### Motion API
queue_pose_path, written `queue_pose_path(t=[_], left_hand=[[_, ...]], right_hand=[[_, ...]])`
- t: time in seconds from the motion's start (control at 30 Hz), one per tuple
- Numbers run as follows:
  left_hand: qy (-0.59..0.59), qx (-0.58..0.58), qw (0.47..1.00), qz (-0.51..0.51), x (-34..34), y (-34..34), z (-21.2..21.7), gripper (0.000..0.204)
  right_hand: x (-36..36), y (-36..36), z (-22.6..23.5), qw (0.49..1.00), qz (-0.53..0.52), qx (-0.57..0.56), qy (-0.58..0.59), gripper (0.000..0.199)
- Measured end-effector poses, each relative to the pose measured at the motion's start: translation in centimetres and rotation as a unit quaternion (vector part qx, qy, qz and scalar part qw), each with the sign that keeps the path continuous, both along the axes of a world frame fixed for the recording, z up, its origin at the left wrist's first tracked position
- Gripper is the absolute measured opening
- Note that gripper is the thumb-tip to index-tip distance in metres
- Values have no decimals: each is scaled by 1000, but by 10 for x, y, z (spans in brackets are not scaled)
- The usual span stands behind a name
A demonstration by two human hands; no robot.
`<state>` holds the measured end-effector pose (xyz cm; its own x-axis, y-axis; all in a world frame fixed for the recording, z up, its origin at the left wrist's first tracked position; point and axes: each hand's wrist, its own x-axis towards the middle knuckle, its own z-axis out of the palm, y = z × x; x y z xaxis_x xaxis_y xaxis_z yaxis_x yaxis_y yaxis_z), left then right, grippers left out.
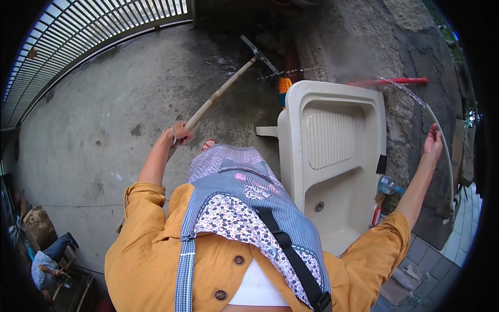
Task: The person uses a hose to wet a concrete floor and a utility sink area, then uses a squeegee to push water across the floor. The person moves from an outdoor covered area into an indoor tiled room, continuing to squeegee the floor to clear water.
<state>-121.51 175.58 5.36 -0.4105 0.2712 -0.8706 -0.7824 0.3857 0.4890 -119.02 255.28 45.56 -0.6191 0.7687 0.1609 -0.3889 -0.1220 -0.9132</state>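
Note:
My left hand (181, 133) is closed around the end of a long wooden handle with a narrow metal crossbar, a T-shaped tool (223, 91). Its bar rests on the wet concrete ahead; whether it is a squeegee or a rake I cannot tell. Raised at the right, my right hand (432, 143) grips a pale hose (445, 151) near its end. Water (403, 91) spurts from the hose and arcs leftward, over the far end of a beige laundry sink (291, 156), toward the tool's head. The sink has a ribbed washboard and a drain.
A red pole (395, 81) lies beyond the sink by the rough wall. Orange and blue coiled material (284, 88) touches the sink's far corner. A plastic bottle (387, 184) stands at its right. Slatted railing (99, 31) bounds the far left; another person (44, 268) sits at the lower left.

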Motion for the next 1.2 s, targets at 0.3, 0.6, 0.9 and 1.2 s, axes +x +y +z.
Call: queue_pose_path(t=[0.3,0.6,0.9,1.2], left_hand=[[77,-91,990,-79,-12,5,-1,19],[27,-182,965,-184,28,-6,-50,15],[33,-176,961,-211,31,-3,-52,16],[56,-190,942,-271,30,-2,-56,20]], right_hand=[[-6,21,-2,1000,6,-4,18,15],[-6,10,7,1000,16,-9,22,12],[2,-2,11,999,36,-31,22,12],[6,4,8,998,47,-20,20,11]])
